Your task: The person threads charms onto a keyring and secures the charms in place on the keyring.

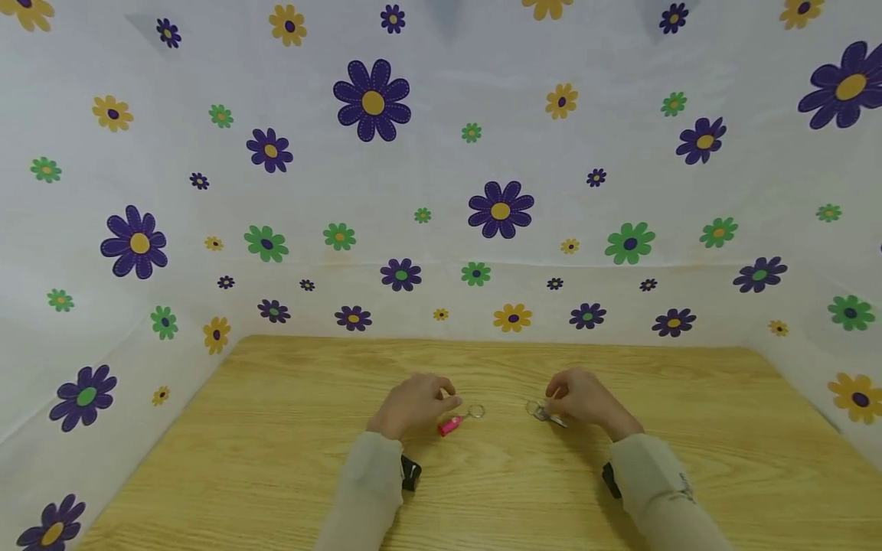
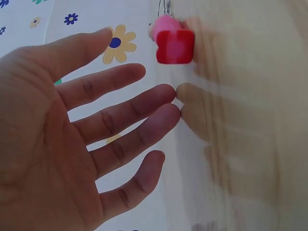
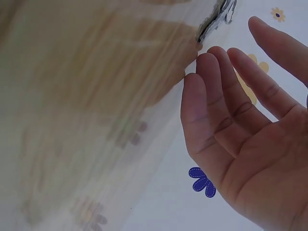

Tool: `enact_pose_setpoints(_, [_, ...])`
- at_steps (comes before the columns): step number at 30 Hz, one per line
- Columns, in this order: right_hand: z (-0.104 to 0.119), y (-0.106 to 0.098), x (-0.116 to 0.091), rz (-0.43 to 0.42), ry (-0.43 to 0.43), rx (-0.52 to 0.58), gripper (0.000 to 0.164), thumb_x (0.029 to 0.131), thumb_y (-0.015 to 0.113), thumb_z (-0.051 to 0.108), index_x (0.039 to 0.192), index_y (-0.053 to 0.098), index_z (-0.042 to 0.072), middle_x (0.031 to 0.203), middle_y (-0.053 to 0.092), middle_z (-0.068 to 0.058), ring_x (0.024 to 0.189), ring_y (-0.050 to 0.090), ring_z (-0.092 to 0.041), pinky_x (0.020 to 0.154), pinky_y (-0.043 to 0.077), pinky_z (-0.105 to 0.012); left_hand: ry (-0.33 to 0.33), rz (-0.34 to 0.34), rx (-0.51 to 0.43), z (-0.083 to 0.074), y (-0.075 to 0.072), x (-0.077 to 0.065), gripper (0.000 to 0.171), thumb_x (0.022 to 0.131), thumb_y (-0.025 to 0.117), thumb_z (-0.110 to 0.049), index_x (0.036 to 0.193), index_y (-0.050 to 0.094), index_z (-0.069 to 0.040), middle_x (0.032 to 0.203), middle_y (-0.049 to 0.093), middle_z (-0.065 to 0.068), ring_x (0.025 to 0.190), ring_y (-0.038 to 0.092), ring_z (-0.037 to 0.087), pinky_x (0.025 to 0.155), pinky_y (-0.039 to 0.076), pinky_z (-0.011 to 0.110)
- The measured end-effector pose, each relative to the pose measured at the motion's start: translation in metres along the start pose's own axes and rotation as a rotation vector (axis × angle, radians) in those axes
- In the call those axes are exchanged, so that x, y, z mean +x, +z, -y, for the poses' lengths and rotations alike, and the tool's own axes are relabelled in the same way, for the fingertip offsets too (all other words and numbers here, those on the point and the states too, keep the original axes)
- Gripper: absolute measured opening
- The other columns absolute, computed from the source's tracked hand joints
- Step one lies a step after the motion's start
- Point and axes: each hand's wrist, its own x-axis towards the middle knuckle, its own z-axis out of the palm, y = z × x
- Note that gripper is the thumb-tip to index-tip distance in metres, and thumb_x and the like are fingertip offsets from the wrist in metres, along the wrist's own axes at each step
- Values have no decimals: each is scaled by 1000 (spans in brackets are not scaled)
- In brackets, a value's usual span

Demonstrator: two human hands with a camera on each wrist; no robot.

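A pink key fob (image 1: 450, 425) with a metal ring (image 1: 476, 411) lies on the wooden table, just right of my left hand (image 1: 416, 402). In the left wrist view the fob (image 2: 175, 45) shows a red end, and the fingers (image 2: 144, 127) are spread and loosely bent, with nothing held. Two of those fingertips meet the tabletop. My right hand (image 1: 584, 394) rests beside a small bunch of silver keys (image 1: 549, 417) on a split ring (image 1: 531, 408). From the right wrist, the keys (image 3: 215, 21) appear just beyond relaxed fingers (image 3: 209, 91) that hold nothing.
The light wooden table (image 1: 276, 459) ends at a white cloth backdrop (image 1: 441, 168) printed with purple, green and yellow flowers, which also stands at both sides. Black straps (image 1: 410, 473) sit at the wrists, under light sleeves.
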Motion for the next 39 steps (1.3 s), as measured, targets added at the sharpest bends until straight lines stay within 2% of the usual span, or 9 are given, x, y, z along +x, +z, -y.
enact_pose_setpoints(8, [1,0,2,16,7,-53,20,82,80,4,94,70,-7,84,68,-8,76,60,-21,70,52,-39,-2,23,-27,1,2,4,27,101,65,-27,113,74,-5,102,71,7,88,65,20,81,55,42])
enact_pose_setpoints(12, [1,-1,4,32,2,-77,20,80,82,5,93,70,-6,85,69,-10,76,60,-21,71,53,-39,-8,58,-48,0,0,7,28,102,64,-26,115,73,-3,106,71,10,93,65,22,84,55,43])
enact_pose_setpoints(15, [2,-1,5,54,-9,-73,20,79,83,5,91,71,-6,86,69,-10,76,60,-21,69,53,-38,-15,87,-86,0,-2,11,27,101,66,-24,115,72,-2,107,71,9,91,65,20,84,54,42])
enact_pose_setpoints(19, [4,1,7,93,14,-39,19,78,83,5,88,70,-3,85,66,-8,70,55,-18,62,48,-33,-52,137,-162,1,-2,17,23,98,69,-22,110,73,-3,79,68,7,67,56,12,78,51,35])
enact_pose_setpoints(22, [6,3,9,121,58,-25,19,77,83,4,83,66,1,79,61,-6,61,49,-15,55,43,-29,-100,164,-201,2,0,21,19,95,73,-23,103,73,-5,64,59,3,58,47,10,75,46,32])
enact_pose_setpoints(25, [9,4,13,143,105,-33,21,76,84,3,80,63,3,73,56,-4,56,46,-13,52,41,-27,-130,162,-194,2,1,24,16,92,76,-23,95,73,-7,74,61,-2,67,49,11,77,45,33])
enact_pose_setpoints(30, [10,5,18,172,142,-69,20,79,83,3,79,63,3,70,57,-4,54,44,-11,50,38,-24,-175,144,-182,-6,4,27,19,86,82,-23,86,70,-8,90,64,-1,80,51,15,74,46,33])
enact_pose_setpoints(35, [9,6,17,168,139,-52,17,78,81,1,76,64,3,67,58,-4,52,44,-11,50,38,-24,-238,109,-185,-9,13,29,27,83,86,-24,80,63,-10,78,59,0,67,49,13,61,40,27])
enact_pose_setpoints(39, [10,8,15,169,128,-52,16,78,80,0,75,65,3,64,58,-4,51,43,-11,50,39,-25,-229,91,-124,-10,19,29,30,82,87,-26,80,60,-12,73,55,-1,59,46,11,55,38,27])
